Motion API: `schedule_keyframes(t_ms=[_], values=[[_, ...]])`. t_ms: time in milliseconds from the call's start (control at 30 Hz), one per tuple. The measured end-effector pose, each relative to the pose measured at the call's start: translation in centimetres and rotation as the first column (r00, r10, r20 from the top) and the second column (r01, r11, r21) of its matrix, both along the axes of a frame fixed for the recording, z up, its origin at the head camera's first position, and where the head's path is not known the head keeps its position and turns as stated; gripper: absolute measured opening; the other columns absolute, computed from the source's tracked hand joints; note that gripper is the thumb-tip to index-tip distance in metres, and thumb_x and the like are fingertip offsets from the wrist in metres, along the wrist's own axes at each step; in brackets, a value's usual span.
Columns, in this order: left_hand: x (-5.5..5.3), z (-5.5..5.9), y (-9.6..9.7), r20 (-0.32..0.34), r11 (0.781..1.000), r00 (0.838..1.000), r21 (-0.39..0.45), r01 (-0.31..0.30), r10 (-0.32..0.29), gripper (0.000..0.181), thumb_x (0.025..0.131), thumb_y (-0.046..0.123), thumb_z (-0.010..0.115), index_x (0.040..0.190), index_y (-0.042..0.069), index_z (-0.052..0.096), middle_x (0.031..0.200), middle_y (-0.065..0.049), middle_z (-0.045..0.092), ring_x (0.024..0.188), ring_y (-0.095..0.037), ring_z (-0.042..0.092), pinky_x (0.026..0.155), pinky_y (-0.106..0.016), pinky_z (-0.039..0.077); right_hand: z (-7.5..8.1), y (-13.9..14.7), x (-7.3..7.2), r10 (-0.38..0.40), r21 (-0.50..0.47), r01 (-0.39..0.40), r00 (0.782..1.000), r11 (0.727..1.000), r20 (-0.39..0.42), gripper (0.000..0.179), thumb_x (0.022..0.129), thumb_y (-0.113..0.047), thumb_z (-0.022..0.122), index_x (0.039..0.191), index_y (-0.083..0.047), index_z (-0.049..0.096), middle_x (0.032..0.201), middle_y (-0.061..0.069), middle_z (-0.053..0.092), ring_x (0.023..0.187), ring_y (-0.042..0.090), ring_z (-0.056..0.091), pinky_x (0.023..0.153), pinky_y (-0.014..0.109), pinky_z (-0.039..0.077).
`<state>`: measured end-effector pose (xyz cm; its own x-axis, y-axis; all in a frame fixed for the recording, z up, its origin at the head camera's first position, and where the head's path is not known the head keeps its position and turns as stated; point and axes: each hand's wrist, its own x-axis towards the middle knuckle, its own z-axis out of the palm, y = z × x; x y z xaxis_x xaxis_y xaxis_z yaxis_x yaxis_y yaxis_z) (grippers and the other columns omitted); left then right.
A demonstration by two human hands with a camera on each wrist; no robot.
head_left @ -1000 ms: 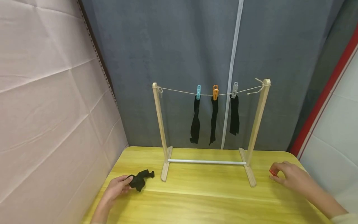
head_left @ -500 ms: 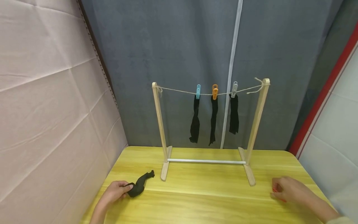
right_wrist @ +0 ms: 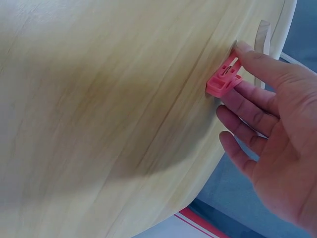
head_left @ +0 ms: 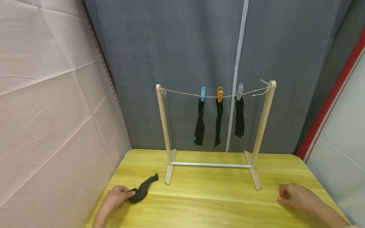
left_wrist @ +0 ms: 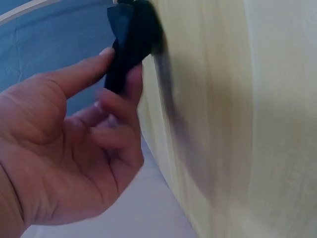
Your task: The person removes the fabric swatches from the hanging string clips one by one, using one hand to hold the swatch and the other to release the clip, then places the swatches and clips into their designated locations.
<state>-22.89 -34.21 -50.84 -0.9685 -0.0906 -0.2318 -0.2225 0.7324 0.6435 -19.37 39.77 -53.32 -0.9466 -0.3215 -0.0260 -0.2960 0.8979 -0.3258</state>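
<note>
My left hand point(head_left: 116, 197) pinches one end of a black sock point(head_left: 144, 189) between thumb and fingers, over the left part of the table. The sock's other end stretches away toward the rack's left foot. In the left wrist view the bunched sock point(left_wrist: 136, 32) sticks up from the fingertips. At the right side, my right hand point(head_left: 299, 198) holds a red clothespin point(right_wrist: 224, 79) by thumb and fingers, close over the wood. From the head view the fingers mostly cover that clothespin. Three black socks point(head_left: 200, 126) hang from a string, under blue, orange point(head_left: 220, 94) and clear clothespins.
A wooden drying rack point(head_left: 263, 126) with a string point(head_left: 182, 92) between two posts stands at the back of the yellow table point(head_left: 211, 193). A white bar point(head_left: 211, 164) joins its feet. Grey cloth point(head_left: 171, 47) hangs behind, with pale panels on both sides.
The sock in my left hand has gone from crumpled to a longer, smoother shape, and that hand has dropped slightly. My right hand has shifted a little nearer to me, turning the red clothespin.
</note>
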Motion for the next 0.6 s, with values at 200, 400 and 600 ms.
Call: schedule_keyframes(t_ms=[200,400,600], values=[[0.2,0.3,-0.3,-0.051,0.975,0.998,-0.222,0.009,-0.021,0.043,0.088,0.044,0.083,0.099,0.003,0.078,0.099,-0.012,0.078,0.086,-0.027,0.069,0.072,-0.043,0.055,1.0,-0.3,0.0,-0.028,-0.002,0.028,0.998,1.000,0.059,0.032,0.091,-0.050,0.079,0.084,-0.024,0.062,0.057,-0.018,0.048,0.057,-0.004,0.040,0.056,0.022,0.035],[0.2,1.1,0.3,-0.079,0.953,0.997,-0.304,0.000,-0.026,0.083,0.090,0.059,0.076,0.127,-0.014,0.065,0.125,-0.035,0.069,0.114,-0.054,0.066,0.094,-0.064,0.055,2.0,-0.8,-0.3,-0.118,0.032,0.116,0.989,0.993,0.087,0.039,0.093,-0.054,0.076,0.090,-0.017,0.065,0.069,-0.010,0.053,0.064,0.003,0.045,0.059,0.025,0.039],[0.3,1.9,1.8,-0.171,0.934,0.985,-0.350,-0.076,0.016,0.112,0.089,0.071,0.072,0.147,-0.021,0.044,0.143,-0.043,0.055,0.129,-0.061,0.055,0.102,-0.069,0.050,3.0,-1.6,-0.8,-0.172,0.015,0.171,0.983,0.985,0.060,0.076,0.093,-0.060,0.073,0.124,0.010,0.066,0.109,0.015,0.076,0.099,0.035,0.073,0.080,0.054,0.061]])
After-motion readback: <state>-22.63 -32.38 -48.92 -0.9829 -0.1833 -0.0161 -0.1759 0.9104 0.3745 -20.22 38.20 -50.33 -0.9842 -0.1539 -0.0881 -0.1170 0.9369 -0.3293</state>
